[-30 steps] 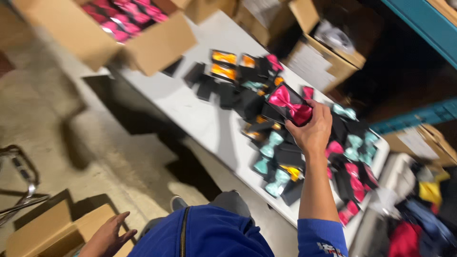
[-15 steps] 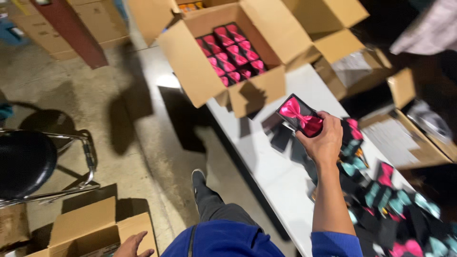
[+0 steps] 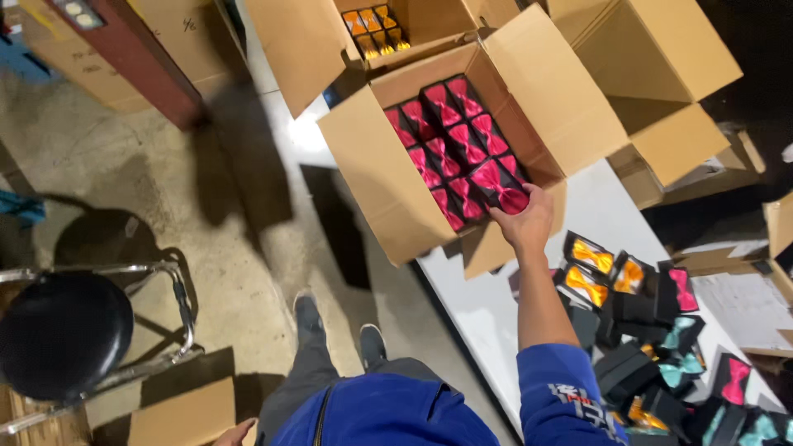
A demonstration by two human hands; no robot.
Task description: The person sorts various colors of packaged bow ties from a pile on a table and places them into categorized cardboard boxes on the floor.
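My right hand [image 3: 525, 221] reaches into an open cardboard carton [image 3: 376, 177] on the white table [image 3: 462, 306]. It grips a black box with a pink bow tie [image 3: 499, 184] at the carton's near right corner. Several similar pink bow tie boxes [image 3: 442, 132] fill the carton in rows. My left hand [image 3: 234, 433] is barely visible at the bottom edge beside a flat piece of cardboard [image 3: 178, 413]; its fingers are cut off by the frame.
A second carton with orange bow tie boxes [image 3: 376, 25] stands behind. Loose orange, pink and teal bow tie boxes [image 3: 636, 322] lie on the table's right side. A black stool [image 3: 62, 330] stands on the concrete floor at left. More empty cartons [image 3: 661, 74] sit at right.
My right hand carried the pink bow tie box from above the table's pile over to the open carton and lowered it inside. The view swung left toward the carton.
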